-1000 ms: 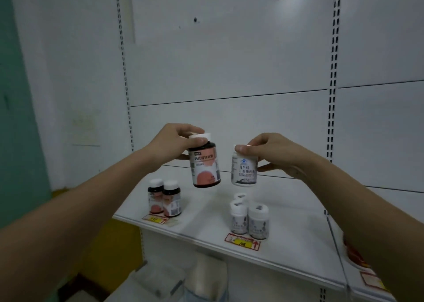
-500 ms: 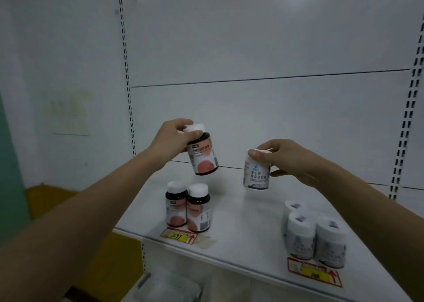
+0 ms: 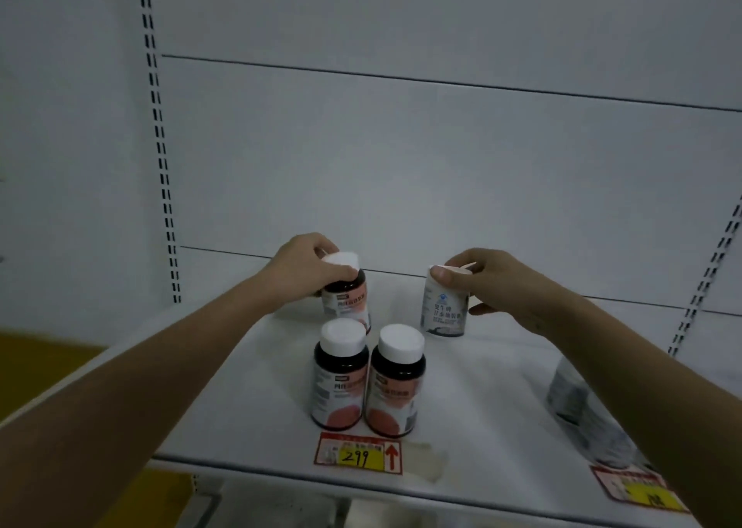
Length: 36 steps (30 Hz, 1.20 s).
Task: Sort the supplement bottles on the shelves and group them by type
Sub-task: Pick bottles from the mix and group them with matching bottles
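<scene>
Lowered shelfward, left hand [image 3: 309, 272] grips dark bottle [image 3: 346, 303], right hand [image 3: 496, 282] white bottle [image 3: 443, 311], bases hidden.

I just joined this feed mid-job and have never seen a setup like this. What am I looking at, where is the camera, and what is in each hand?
There is no robot here: a person is working with two bare hands, and the one camera sits on their head, looking forward and down at a white shelf.

The left hand grips a dark bottle by its white cap, just behind two matching dark bottles that stand side by side at the shelf's front edge, above a yellow price tag.

The right hand holds a white bottle by its top, off to the right. More white bottles stand further right, partly hidden behind the right forearm.

Whether the held bottles touch the shelf yet is unclear.
</scene>
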{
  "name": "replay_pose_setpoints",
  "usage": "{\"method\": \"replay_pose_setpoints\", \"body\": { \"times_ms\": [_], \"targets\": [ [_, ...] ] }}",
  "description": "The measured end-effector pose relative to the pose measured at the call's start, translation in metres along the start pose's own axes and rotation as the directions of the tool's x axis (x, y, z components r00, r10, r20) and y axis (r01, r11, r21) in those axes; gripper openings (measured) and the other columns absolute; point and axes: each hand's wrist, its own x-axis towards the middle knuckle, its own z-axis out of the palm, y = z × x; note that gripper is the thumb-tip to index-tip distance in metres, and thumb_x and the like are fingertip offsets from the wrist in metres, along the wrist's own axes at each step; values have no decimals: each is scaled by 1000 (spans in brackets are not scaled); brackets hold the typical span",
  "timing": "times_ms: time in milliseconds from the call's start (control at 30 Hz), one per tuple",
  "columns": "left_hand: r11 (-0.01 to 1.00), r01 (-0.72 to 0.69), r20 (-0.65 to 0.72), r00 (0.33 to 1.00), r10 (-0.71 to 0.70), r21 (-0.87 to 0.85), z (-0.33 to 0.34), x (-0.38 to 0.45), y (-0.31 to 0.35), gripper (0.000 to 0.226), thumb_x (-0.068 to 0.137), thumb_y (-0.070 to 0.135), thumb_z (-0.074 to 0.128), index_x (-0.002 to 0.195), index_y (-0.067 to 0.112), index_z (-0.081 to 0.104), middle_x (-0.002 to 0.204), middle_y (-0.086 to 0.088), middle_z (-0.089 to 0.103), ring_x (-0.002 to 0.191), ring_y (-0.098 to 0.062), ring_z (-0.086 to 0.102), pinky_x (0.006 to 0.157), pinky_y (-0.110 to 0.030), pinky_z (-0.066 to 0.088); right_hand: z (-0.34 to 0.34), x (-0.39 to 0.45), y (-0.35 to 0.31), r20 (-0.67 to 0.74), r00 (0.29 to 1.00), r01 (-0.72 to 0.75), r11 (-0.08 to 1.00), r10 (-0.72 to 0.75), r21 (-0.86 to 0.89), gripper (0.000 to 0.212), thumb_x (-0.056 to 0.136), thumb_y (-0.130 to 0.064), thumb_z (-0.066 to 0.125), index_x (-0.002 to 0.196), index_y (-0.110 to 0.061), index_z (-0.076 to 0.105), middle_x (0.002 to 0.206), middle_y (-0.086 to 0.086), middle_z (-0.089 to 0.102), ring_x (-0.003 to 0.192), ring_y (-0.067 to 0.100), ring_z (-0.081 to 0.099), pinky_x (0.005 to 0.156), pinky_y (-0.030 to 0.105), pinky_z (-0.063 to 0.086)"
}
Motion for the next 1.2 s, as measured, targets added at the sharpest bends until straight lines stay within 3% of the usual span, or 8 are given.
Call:
{"method": "replay_pose_setpoints", "body": {
  "times_ms": [67,300,533,767,900,967,1067,1200],
  "targets": [
    [998,31,96,995,-36,51,-1,3,-8,41,75,27,81,109,15,61,107,0,61,92,-16,64,68,-30,59,5,4,-1,1,1000,-16,1000,16,-20,43,82,-47,71,109,-15,63,103,2,64,91,12,62,69,26,53],
    [980,105,369,915,-163,171,-10,11,-16,33,74,19,82,103,16,66,112,-2,65,103,-18,62,84,-40,59,16,20,-6,-22,998,-52,998,51,-37,45,82,-47,71,112,-15,62,104,1,62,92,12,60,70,27,52],
    [977,134,483,853,-200,168,-14,18,-11,44,80,25,79,118,16,60,115,-5,63,104,-22,64,84,-43,59,9,29,-1,-23,997,-79,997,79,-21,44,81,-45,72,113,-17,61,109,3,62,99,15,60,79,31,54],
    [949,116,537,802,-264,293,-7,21,6,29,84,19,74,111,13,66,112,-10,66,110,-29,63,84,-47,59,-32,10,11,-46,998,-44,999,45,20,38,83,-43,72,111,-19,63,112,2,64,104,16,61,82,33,53],
    [925,140,508,801,-316,354,-3,20,21,31,85,21,74,114,18,65,117,-8,61,111,-27,60,82,-42,60,-69,-8,22,-67,997,-40,999,42,28,37,85,-40,70,112,-17,62,109,2,64,101,16,61,88,36,54],
    [901,109,421,856,-300,419,4,17,33,37,84,33,73,118,22,61,120,-2,58,110,-24,58,85,-40,57,-87,-13,27,-75,997,-21,999,24,35,37,85,-39,70,113,-16,62,110,2,64,101,15,61,89,36,54],
    [863,-63,221,974,-58,502,30,3,69,46,88,41,66,128,22,54,128,-3,56,109,-20,56,93,-33,46,-114,-18,34,-82,996,33,998,-29,45,34,86,-37,70,112,-17,63,111,2,65,102,16,61,85,34,54],
    [890,-224,52,974,222,398,94,-29,135,39,93,36,59,129,22,56,125,0,55,108,-17,55,81,-26,40,-150,-27,50,-39,994,103,993,-101,61,35,87,-35,70,116,-17,62,113,3,63,104,18,60,90,39,54]
  ]
}}
